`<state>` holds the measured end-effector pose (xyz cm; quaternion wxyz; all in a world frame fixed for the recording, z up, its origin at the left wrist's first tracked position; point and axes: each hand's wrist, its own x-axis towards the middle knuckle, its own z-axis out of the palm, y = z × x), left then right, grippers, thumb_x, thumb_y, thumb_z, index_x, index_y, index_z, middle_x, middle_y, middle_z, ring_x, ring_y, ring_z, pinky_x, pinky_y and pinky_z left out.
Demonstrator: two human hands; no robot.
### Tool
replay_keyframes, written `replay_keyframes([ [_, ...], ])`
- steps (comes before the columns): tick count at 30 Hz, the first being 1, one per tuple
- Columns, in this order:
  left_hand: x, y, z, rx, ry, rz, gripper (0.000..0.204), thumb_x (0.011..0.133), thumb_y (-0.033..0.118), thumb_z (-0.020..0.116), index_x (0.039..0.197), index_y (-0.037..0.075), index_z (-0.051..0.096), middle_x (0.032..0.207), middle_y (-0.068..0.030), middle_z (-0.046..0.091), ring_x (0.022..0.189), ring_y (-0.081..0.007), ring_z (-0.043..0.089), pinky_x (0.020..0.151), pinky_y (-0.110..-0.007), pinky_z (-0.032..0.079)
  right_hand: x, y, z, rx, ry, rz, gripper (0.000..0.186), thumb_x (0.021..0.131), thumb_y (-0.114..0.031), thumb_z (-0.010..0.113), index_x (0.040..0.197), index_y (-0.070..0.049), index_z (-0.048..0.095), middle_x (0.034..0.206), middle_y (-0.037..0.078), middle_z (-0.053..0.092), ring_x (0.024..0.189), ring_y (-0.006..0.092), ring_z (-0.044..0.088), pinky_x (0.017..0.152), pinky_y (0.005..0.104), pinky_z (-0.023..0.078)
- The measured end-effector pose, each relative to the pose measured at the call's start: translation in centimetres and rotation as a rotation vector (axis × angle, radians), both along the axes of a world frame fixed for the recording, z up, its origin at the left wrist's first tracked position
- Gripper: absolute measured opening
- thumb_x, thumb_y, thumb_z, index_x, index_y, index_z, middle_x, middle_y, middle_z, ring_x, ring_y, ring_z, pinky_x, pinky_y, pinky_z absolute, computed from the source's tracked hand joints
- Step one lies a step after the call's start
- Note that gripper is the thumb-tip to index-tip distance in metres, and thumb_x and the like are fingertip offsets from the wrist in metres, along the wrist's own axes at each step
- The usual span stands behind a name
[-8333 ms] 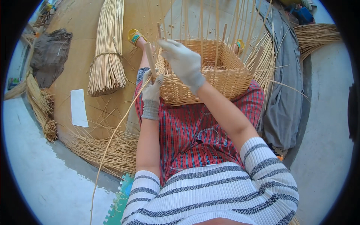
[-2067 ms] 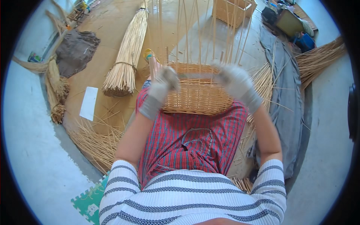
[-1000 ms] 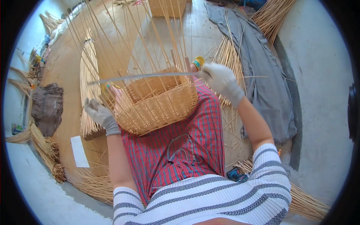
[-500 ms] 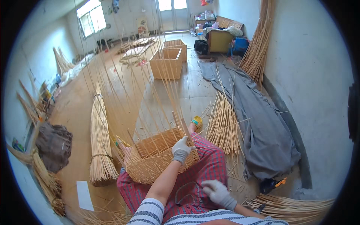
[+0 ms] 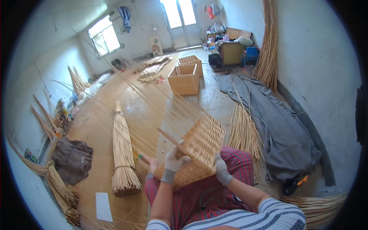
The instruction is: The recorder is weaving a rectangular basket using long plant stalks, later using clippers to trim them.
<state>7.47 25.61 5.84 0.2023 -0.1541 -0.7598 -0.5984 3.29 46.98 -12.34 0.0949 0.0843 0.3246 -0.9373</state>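
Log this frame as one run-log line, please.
left hand: gloved, gripping wicker basket rim | right hand: gloved, steadying basket side | basket: tilted on lap | reed bundle: floor, left

Wicker basket [image 5: 199,147]: formerly upright on the lap, now tipped on its side, long stakes pointing away. Right hand [image 5: 221,171]: risen from the lap to the basket's lower corner. Left hand [image 5: 174,161]: now gripping its near edge.

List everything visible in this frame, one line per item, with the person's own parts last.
Half-woven wicker basket: one, tan, tilted on the lap, long stakes fanning up-left.
Tied reed bundle: one, straw-coloured, on the floor at left.
Finished baskets: two, tan, mid-floor.
Grey cloth: one, along the right wall.
Loose reeds: pale pile beside the cloth.
White paper: one, lower left.
Left hand: gloved, grip on the basket's rim.
Right hand: gloved, at the basket's lower side.
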Motion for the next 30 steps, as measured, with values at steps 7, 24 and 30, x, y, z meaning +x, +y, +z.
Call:
replay_keyframes([
  [7,-1.3,-10.3,-9.4,0.152,-0.285,0.303,0.034,0.085,0.002,0.073,0.118,0.003,0.063,0.099,-0.0029,0.067,0.086,-0.0155,0.063,0.079,-0.03,0.055,8.9,-5.6,5.0,0.784,0.147,0.538,0.061,0.101,-0.024,0.06,0.153,-0.003,0.035,0.11,0.011,0.067,0.087,0.0149,0.062,0.074,0.0304,0.054],
  [24,8.0,-13.0,-12.9,0.548,-0.443,0.422,0.042,0.088,0.004,0.076,0.127,0.007,0.059,0.113,-0.0049,0.068,0.102,-0.0159,0.063,0.091,-0.031,0.054,-2.0,-1.8,15.9,1.942,1.362,-0.367,0.04,0.085,-0.034,0.076,0.12,-0.015,0.071,0.108,0.008,0.067,0.108,0.0332,0.06,0.106,0.0491,0.04],
  [30,10.5,-10.8,-12.0,0.451,-0.457,0.467,0.035,0.087,0.007,0.078,0.117,0.011,0.059,0.114,-0.0025,0.062,0.103,-0.0163,0.06,0.094,-0.031,0.05,0.5,-0.5,14.2,1.889,1.181,-0.207,0.035,0.077,-0.042,0.08,0.099,-0.015,0.076,0.095,0.003,0.069,0.099,0.0296,0.061,0.098,0.0457,0.041],
])
